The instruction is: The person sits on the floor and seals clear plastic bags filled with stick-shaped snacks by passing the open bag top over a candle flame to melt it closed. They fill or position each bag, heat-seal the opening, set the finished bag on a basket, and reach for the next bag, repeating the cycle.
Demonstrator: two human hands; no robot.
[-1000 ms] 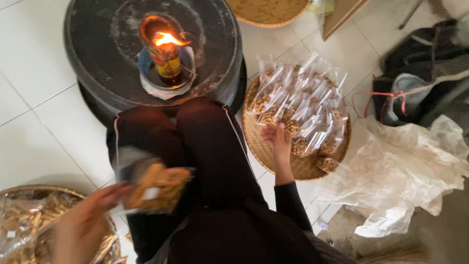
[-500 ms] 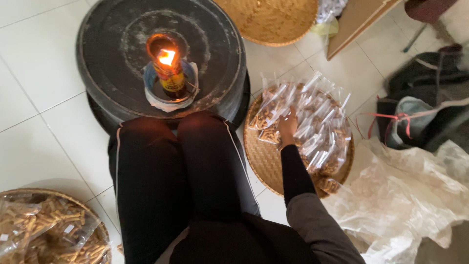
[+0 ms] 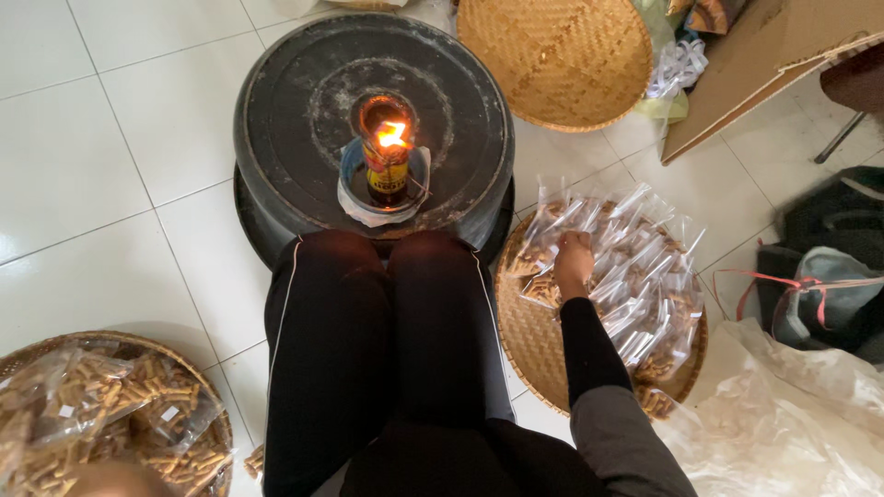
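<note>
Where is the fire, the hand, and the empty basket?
flame [image 3: 393,135], head view, its bright middle.
right hand [image 3: 573,260], head view, back of hand.
empty woven tray [image 3: 552,60], head view, its bare centre.

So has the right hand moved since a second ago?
Yes. The right hand went further up the woven tray, away from the knees, and now rests on the clear snack packets near the tray's far edge.

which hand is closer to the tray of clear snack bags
Right. The right hand rests on the clear snack bags piled in the woven tray. The left hand is out of view, so its distance cannot be told.
</note>
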